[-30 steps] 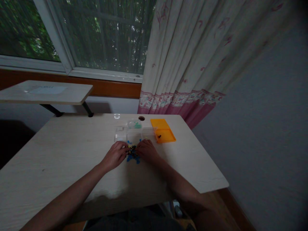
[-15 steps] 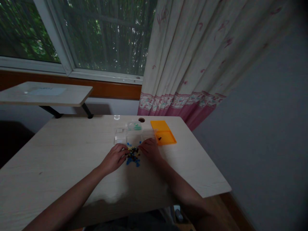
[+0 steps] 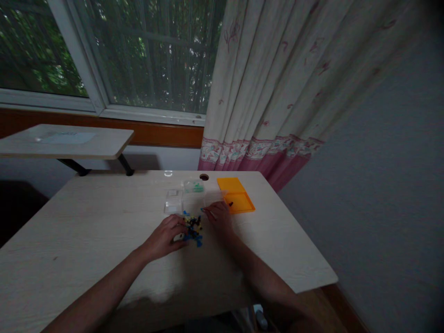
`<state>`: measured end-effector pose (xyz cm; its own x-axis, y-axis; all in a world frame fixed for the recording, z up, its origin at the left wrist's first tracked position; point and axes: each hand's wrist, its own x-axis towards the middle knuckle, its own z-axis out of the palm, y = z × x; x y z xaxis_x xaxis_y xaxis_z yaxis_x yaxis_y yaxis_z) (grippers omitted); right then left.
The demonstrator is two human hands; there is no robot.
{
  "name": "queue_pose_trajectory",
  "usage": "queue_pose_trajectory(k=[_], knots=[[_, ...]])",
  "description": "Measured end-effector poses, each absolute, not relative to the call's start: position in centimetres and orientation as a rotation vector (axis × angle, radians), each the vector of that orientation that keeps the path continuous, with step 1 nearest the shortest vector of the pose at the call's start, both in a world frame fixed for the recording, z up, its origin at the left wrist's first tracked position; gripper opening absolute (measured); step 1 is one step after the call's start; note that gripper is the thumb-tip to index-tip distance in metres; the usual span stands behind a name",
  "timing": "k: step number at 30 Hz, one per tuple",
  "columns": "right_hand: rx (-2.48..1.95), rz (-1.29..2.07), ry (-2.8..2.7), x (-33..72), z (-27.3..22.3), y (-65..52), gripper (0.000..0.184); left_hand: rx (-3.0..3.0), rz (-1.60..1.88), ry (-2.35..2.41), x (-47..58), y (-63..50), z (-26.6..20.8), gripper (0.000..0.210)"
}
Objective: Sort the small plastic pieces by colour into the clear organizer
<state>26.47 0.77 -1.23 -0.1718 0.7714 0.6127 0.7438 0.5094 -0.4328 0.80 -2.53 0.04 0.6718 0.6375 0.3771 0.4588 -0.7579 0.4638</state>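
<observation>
Take the pile [image 3: 193, 226] as the middle of the dial, with twelve toward the window [image 3: 152, 60]. It lay on the desk [image 3: 104, 240] between your two hands, a loose heap of small blue, yellow and black bits.

Your left hand [image 3: 169, 236] was at nine o'clock, its fingertips at the near edge of the heap. Thumb and fingers stood apart there, the grip loose and released.

Your right hand [image 3: 220, 218] was between two and three, clear of the heap, its fingertips brought together at a small blue piece [image 3: 202, 210] at one o'clock. Whether they had pinched that piece, you could not tell from this view.

At eleven sat a clear box [image 3: 173, 201]; at twelve, a clear tub [image 3: 194, 186] with green bits [image 3: 198, 187] in it. Another see-through container at one was partly hidden by your right hand. Farther out at two, the orange case [image 3: 239, 196] lay opened flat, with a dark piece [image 3: 231, 204] inside its nearer half. The shelf [image 3: 69, 141] stood off at ten.
</observation>
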Motion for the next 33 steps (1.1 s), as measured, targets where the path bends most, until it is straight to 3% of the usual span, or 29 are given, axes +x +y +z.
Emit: queue_pose_trajectory(k=[16,33], knots=[[-1.299,0.043,-1.886,26.6,-2.2,1.7,0.015,2.608,0.624,0.934,0.9,-2.7,-0.1,0.022],[-1.309,0.111,-1.900,26.7,-2.5,2.1,0.014,2.674,0.739,0.904,0.7,-1.9,-1.1,0.021]])
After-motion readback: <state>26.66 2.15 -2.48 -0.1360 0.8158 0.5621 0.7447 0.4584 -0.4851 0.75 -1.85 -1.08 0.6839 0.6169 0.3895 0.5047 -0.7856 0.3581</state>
